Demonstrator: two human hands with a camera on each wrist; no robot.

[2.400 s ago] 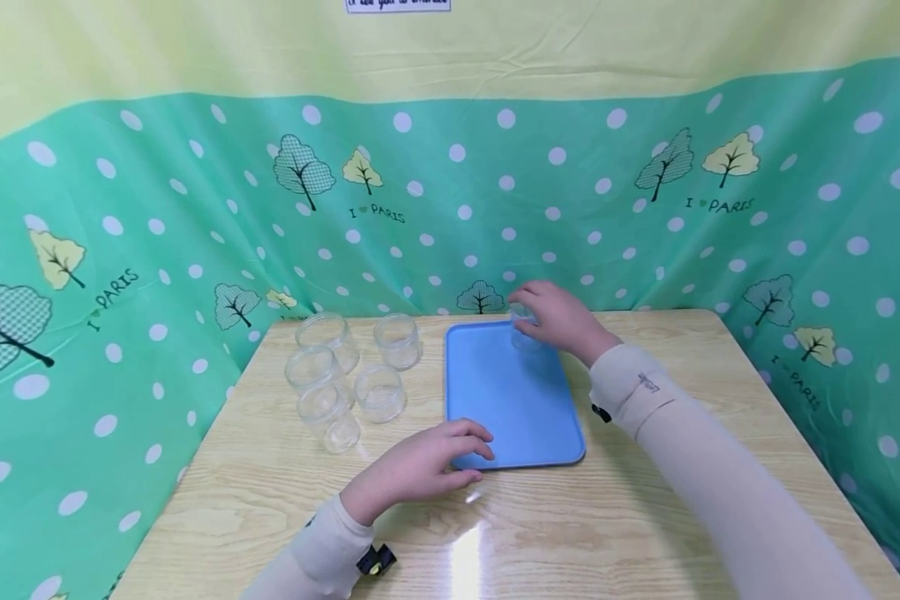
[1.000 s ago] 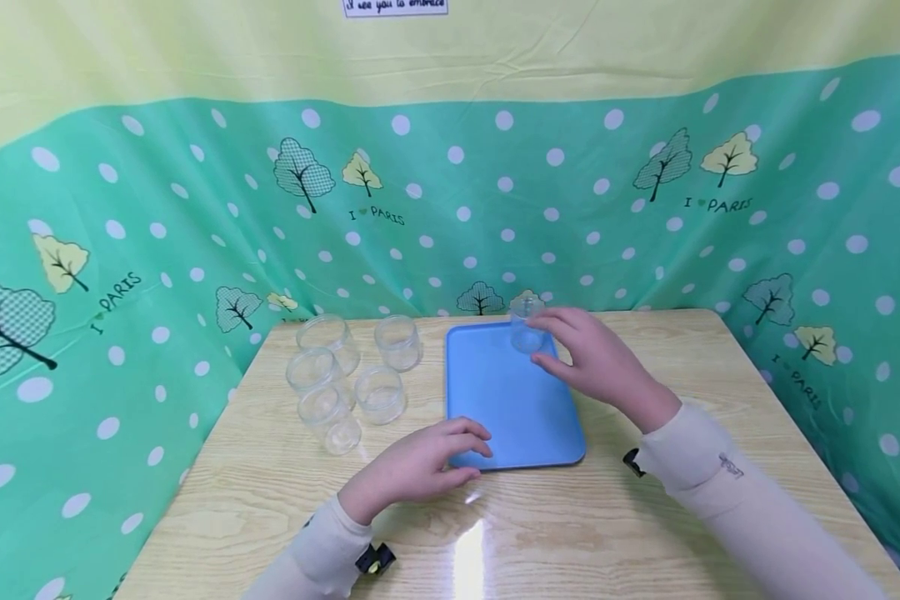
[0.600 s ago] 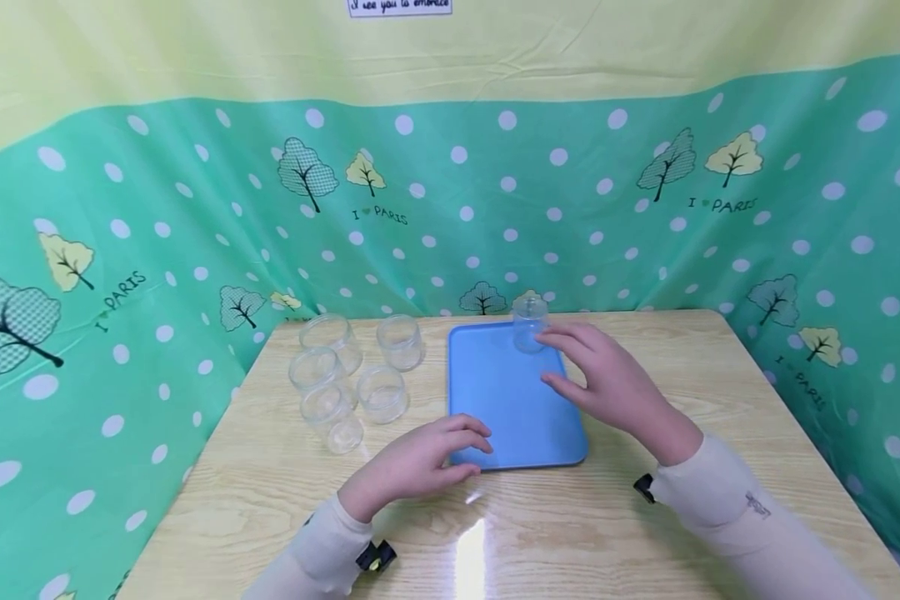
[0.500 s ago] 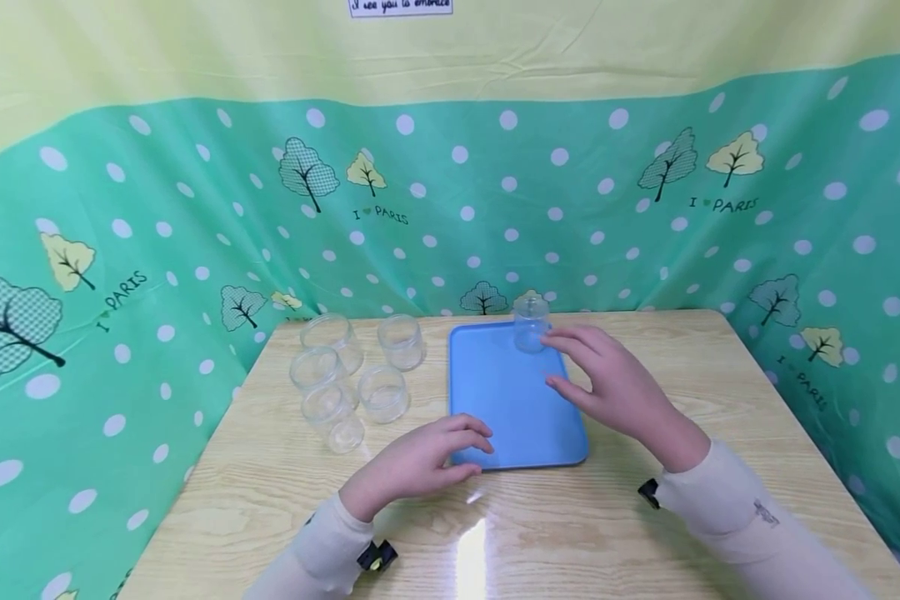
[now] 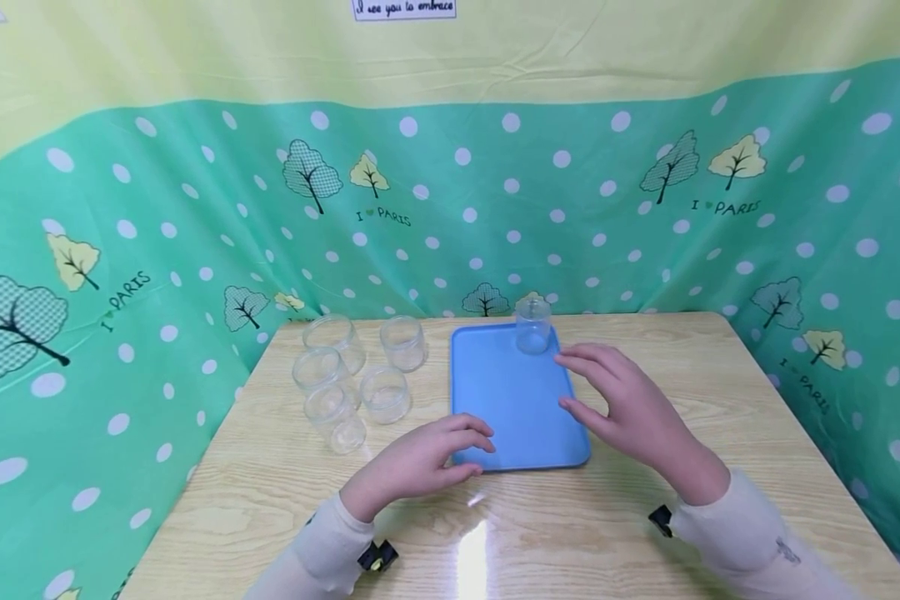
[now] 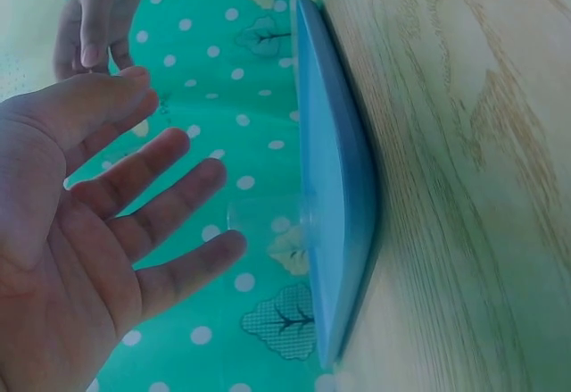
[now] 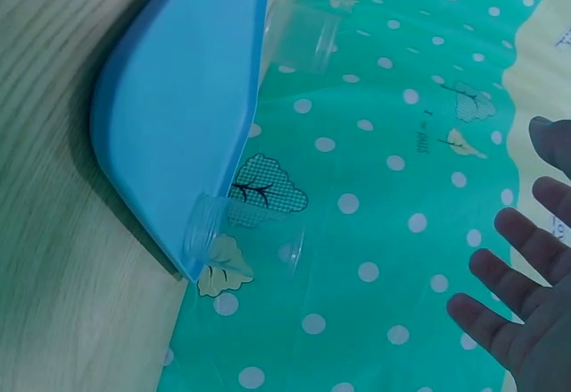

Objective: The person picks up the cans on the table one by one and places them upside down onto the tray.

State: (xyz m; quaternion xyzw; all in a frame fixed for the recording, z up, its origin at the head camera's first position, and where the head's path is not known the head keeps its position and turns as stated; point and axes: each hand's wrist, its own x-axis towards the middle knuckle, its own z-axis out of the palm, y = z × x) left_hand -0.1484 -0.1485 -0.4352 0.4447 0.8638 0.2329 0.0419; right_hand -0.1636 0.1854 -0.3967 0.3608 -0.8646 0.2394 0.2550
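Note:
A clear round jar (image 5: 533, 327) stands upright in the far right corner of a blue tray (image 5: 513, 417). My right hand (image 5: 626, 404) hovers over the tray's right edge, holding nothing, apart from the jar. Its spread fingers also show in the right wrist view, away from the jar (image 7: 245, 236). Over the near left corner of the tray hangs my left hand (image 5: 427, 458), fingers loosely bent and holding nothing. The left wrist view shows its fingers apart and the palm (image 6: 67, 294) bare. Whether the left hand touches the tray cannot be told.
Left of the tray stand several clear jars of various sizes: a wide one (image 5: 333, 343), a shorter one (image 5: 386, 395) and a small one (image 5: 347, 433) among them. Behind the wooden table (image 5: 247, 517) hangs a green and yellow patterned curtain (image 5: 435, 183).
My right hand has let go of the jar at the tray's far right corner and drawn back toward the near right. The jar stays there; my left hand has barely moved.

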